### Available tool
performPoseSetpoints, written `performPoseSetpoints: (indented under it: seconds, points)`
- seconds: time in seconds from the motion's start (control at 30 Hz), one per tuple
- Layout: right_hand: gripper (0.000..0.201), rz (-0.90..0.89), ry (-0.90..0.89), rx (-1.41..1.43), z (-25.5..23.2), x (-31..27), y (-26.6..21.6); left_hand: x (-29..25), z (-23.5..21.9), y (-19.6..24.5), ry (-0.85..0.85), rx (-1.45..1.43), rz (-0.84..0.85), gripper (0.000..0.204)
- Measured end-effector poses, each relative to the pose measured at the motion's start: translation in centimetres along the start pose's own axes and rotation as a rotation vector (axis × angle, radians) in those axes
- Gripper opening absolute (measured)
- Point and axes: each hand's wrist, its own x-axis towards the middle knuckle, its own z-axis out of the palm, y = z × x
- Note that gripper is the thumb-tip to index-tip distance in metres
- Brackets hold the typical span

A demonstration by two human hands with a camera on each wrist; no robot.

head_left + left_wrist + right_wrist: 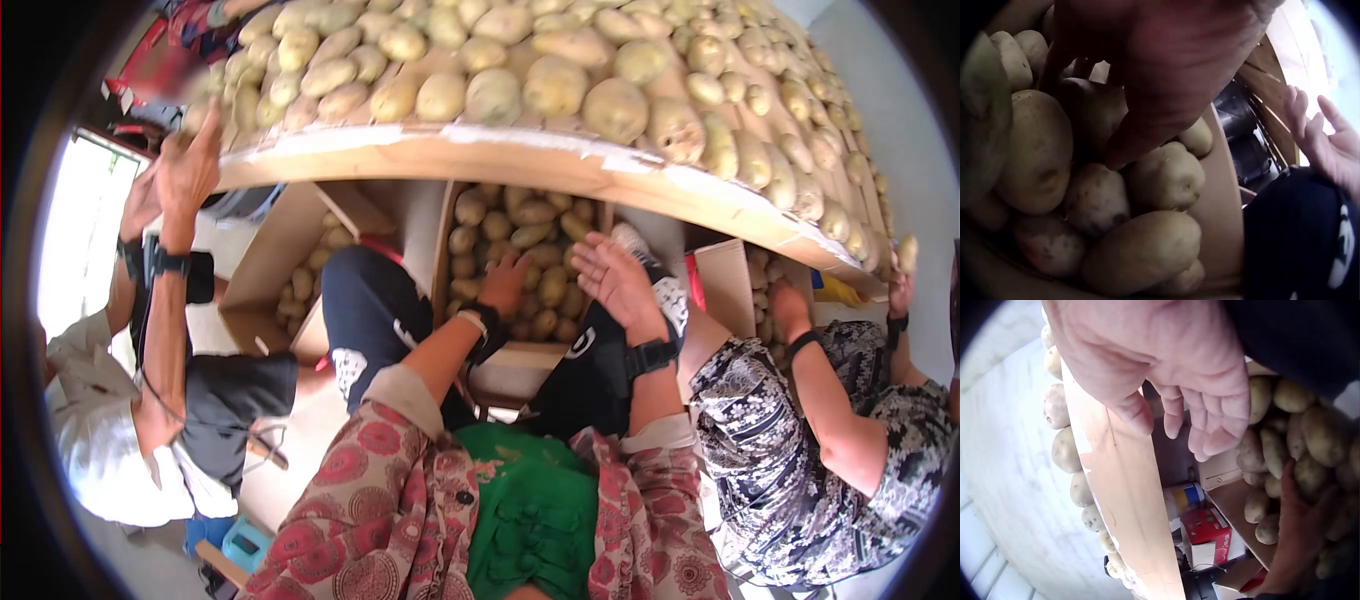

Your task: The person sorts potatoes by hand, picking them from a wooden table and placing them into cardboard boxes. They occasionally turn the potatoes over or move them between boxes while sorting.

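My left hand (505, 275) reaches into a cardboard box (520, 355) full of potatoes (530, 225). Its fingers lie spread on top of the pile. In the left wrist view this left hand (1110, 106) hovers low over the potatoes (1141, 250), thumb tip touching one, with nothing gripped. My right hand (600, 262) is held palm up just right of the box, above a dark trouser knee (610, 350). The right wrist view has the right hand (1175, 425) with relaxed, empty fingers, beside the wooden table edge (1122, 487).
A wooden-edged table (500, 160) heaped with potatoes (550, 85) hangs over the boxes. Another potato box (300, 270) stands to the left. One person (160, 330) reaches up at left, another (820, 420) sits at right. A red carton (1210, 531) lies under the table.
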Motion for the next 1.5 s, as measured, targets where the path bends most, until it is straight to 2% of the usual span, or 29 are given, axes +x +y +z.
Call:
performPoseSetpoints:
  seconds: [0.03, 0.13, 0.2, 0.3, 0.33, 0.43, 0.57, 0.63, 0.67, 0.73, 0.77, 0.8, 0.83, 0.87, 0.9, 0.93, 0.97, 1.03, 1.07, 1.1, 1.13, 1.17, 1.23, 1.27, 1.37, 1.5]
  points:
    - [0.028, 0.004, -0.009, 0.000, -0.1, 0.1, 0.0, 0.0, 0.5, -0.5, 0.070, 0.038, 0.046, 0.070]
    - [0.032, -0.011, -0.032, 0.023, -0.3, 0.0, 0.2, 0.2, -1.3, -0.1, 0.047, -0.017, 0.047, 0.068]
    - [0.032, -0.030, -0.034, 0.030, -0.1, -0.2, 0.1, 0.3, -3.1, 0.4, -0.085, -0.142, -0.048, 0.065]
    - [0.027, -0.043, -0.029, 0.033, 0.3, -0.6, -0.2, 0.5, -4.7, 0.6, -0.081, -0.143, -0.061, 0.065]
    - [0.027, -0.038, -0.024, 0.025, 0.3, -0.6, -0.1, 0.4, -5.5, 0.7, -0.132, -0.182, -0.054, 0.068]
    - [0.029, -0.037, -0.018, 0.024, 0.5, -0.8, 0.1, -0.3, -6.9, 2.0, -0.204, -0.100, -0.097, 0.066]
    - [0.031, -0.049, -0.015, -0.035, -0.1, -0.2, 0.9, -1.3, -5.8, 2.1, -0.173, -0.021, -0.159, 0.066]
    - [0.031, -0.044, 0.014, -0.088, 0.1, -0.2, 0.9, -1.9, -5.3, 1.2, -0.314, -0.254, -0.232, 0.065]
    - [0.033, -0.032, 0.008, -0.165, 0.1, -0.3, 1.0, -2.6, -4.8, 0.9, -0.313, -0.252, -0.232, 0.065]
    - [0.034, -0.028, 0.006, -0.231, 0.1, -0.5, 1.0, -4.5, -7.3, 3.0, -0.348, -0.784, -0.423, 0.056]
    - [0.036, 0.036, -0.021, -0.340, 0.1, -0.6, 1.1, -5.0, -7.6, 3.2, -0.350, -0.779, -0.423, 0.056]
    - [0.038, 0.098, -0.049, -0.452, 0.2, -0.6, 1.0, -5.3, -8.0, 3.3, -0.324, -0.941, -0.358, 0.053]
    - [0.038, 0.091, -0.049, -0.449, 1.2, -1.4, 0.5, -5.5, -8.8, 3.7, -0.299, -1.101, -0.289, 0.051]
    - [0.038, 0.176, -0.170, -0.384, 2.3, -2.5, 0.3, -5.6, -9.6, 4.2, -0.301, -1.096, -0.286, 0.051]
    - [0.039, 0.262, -0.290, -0.315, 3.2, -3.3, 0.4, -5.4, -11.3, 5.3, -0.204, -0.920, -0.060, 0.055]
    - [0.039, 0.247, -0.383, -0.261, 3.7, -3.4, 0.9, -5.6, -12.9, 6.3, -0.107, -0.738, 0.158, 0.060]
    - [0.039, 0.248, -0.386, -0.256, 4.0, -3.6, 1.5, -6.0, -14.6, 7.3, -0.109, -0.734, 0.154, 0.060]
    - [0.040, 0.111, -0.275, -0.128, 4.3, -3.9, 2.4, -6.7, -17.2, 8.9, -0.062, -0.826, 0.034, 0.060]
    - [0.040, 0.075, -0.258, -0.030, 4.0, -3.9, 2.4, -6.9, -17.3, 8.1, -0.047, -1.125, 0.025, 0.058]
    - [0.040, 0.072, -0.257, -0.028, 3.9, -4.3, 2.1, -7.0, -17.9, 7.2, 0.036, -1.167, 0.051, 0.054]
    - [0.039, -0.035, -0.258, 0.075, 3.8, -5.0, 1.4, -7.2, -18.6, 5.9, 0.121, -1.210, 0.075, 0.050]
    - [0.038, -0.140, -0.260, 0.176, 3.7, -5.6, 0.7, -7.6, -19.2, 4.2, 0.284, -0.941, 0.048, 0.042]
    - [0.040, -0.259, -0.259, 0.302, 2.9, -6.8, -1.3, -9.0, -20.3, 1.1, 0.559, -0.736, -0.058, 0.031]
    - [0.043, -0.325, -0.257, 0.277, 2.8, -7.6, -3.0, -9.7, -20.7, -0.4, 0.677, -0.611, -0.029, 0.027]
    - [0.051, -0.493, -0.282, 0.285, 3.2, -8.8, -8.6, -11.8, -21.0, -4.2, 0.632, -0.431, -0.178, 0.020]
    - [0.059, -0.803, -0.263, 0.200, 7.5, -6.2, -16.8, -11.9, -19.8, -5.0, 0.725, -0.402, -0.129, 0.017]
